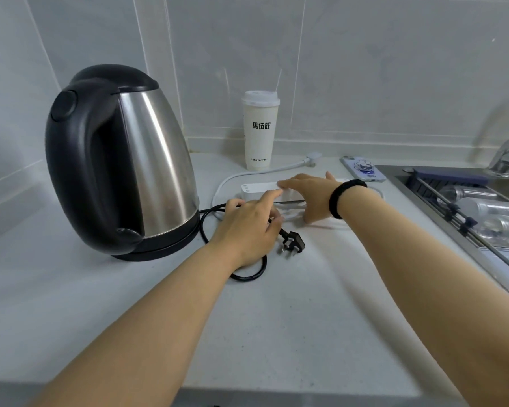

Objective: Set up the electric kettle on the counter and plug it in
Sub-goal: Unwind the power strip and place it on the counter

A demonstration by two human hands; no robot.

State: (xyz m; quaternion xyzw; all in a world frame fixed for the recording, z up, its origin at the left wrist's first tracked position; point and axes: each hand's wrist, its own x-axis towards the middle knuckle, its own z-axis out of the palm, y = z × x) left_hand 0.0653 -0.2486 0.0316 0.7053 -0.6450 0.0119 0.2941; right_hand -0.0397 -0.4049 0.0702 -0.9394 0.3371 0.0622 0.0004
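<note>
Landmark = kettle [124, 163], upright on its black base at the counter's [276, 333] left.

Nearest: black cord [247, 276] loops on the counter just right-front of the kettle base, slack. Probably enough reach for the strip without moving the kettle.

Black plug [291, 243] lies loose on the counter right of the kettle, pins showing, not inserted.

Left hand [247, 227] sits over the cord just behind the plug, fingers curled, index extended toward the strip. Looks pinched on the cord near the plug end, but can't tell if it's actually gripped. Likely lining the plug up.

Right hand [309, 198], further right of the kettle, lies flat and spread across the white power strip [259, 190], nothing grasped; thumb down its front edge. Judging it pins the strip so it won't slide when the plug goes in.

Strip's own white cable [276, 168] curls back toward the wall; its white plug [313, 158] lies loose, so the strip itself seems unpowered.

Farthest, right-behind the kettle: paper cup [260, 130] at the wall, phone [363, 168] beside the sink [467, 207].
</note>
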